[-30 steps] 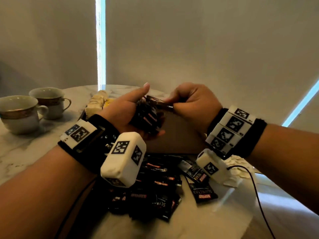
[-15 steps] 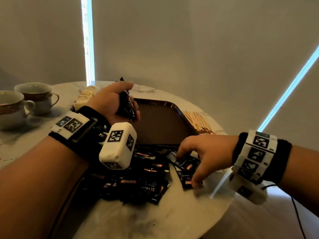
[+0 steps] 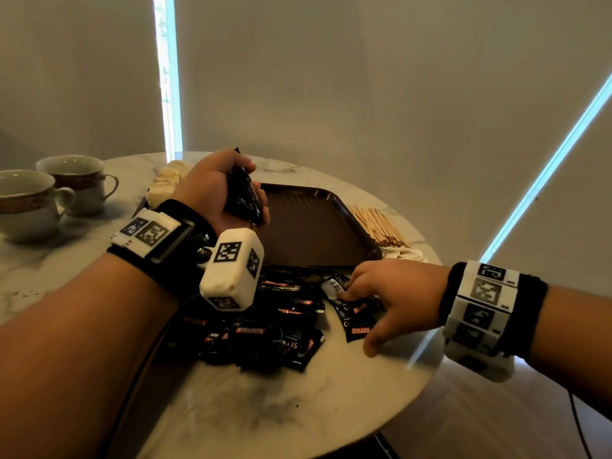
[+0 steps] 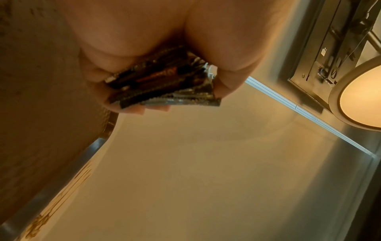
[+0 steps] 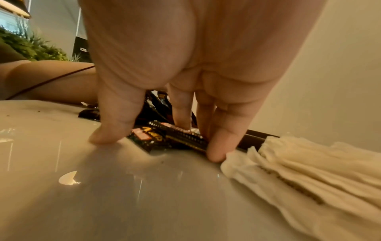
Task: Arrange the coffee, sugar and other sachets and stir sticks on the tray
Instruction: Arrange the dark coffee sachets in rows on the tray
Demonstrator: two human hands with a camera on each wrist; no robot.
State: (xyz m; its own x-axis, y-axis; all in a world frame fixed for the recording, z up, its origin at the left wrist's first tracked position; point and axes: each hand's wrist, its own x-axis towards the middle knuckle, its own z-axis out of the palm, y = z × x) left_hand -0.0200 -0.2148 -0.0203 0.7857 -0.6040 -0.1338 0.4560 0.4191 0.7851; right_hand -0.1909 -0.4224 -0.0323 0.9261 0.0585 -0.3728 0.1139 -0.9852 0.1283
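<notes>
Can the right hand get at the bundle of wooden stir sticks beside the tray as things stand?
Probably yes. The right hand rests on black coffee sachets, while the wooden stir sticks lie uncovered right of the brown plastic tray, with nothing between.

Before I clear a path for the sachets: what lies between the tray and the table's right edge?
In the head view, stir sticks lie beside the tray, with white sachets at their near end.

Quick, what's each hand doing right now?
Left hand: grips a stack of coffee sachets.
Right hand: fingers down on a loose sachet, not yet lifted.
</notes>
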